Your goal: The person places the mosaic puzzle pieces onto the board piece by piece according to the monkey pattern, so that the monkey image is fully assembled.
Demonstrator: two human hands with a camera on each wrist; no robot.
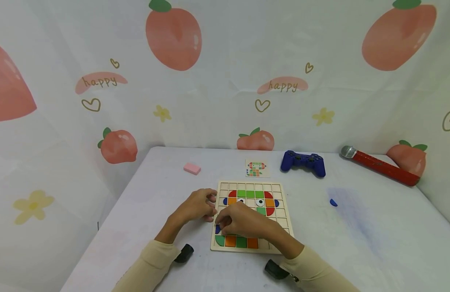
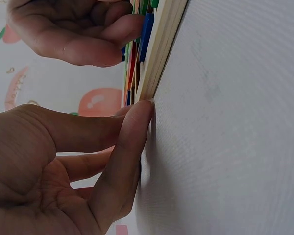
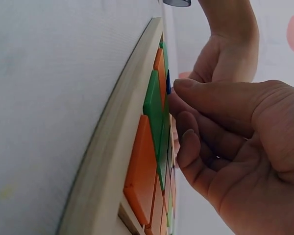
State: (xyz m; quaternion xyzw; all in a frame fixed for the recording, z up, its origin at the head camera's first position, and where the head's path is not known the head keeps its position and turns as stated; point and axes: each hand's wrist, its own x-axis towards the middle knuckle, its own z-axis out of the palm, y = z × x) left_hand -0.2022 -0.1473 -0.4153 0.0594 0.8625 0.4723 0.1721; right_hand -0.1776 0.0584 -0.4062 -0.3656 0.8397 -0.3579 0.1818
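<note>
My left hand (image 1: 199, 206) rests at the left edge of a wooden grid board (image 1: 283, 186), its thumb (image 2: 132, 122) touching the side. Over the board's lower left lies my right hand (image 1: 243, 221), fingers bent, the thumb (image 3: 210, 90) against a dark blue half-round piece (image 2: 146, 39) in the left column. A finger of that hand stands apart from this piece. Coloured tiles fill part of the grid: green tiles (image 1: 250, 194), red corner pieces (image 1: 270, 211), orange tiles (image 1: 230, 241) and a round eye tile (image 1: 259, 202). My right hand hides the middle of the pattern.
A pattern card (image 1: 257, 168) lies behind the board, with a blue game controller (image 1: 303, 162) to its right. A pink block (image 1: 192, 168) sits at the back left. Farther right are a loose blue piece (image 1: 333, 202) and a red microphone (image 1: 383, 165).
</note>
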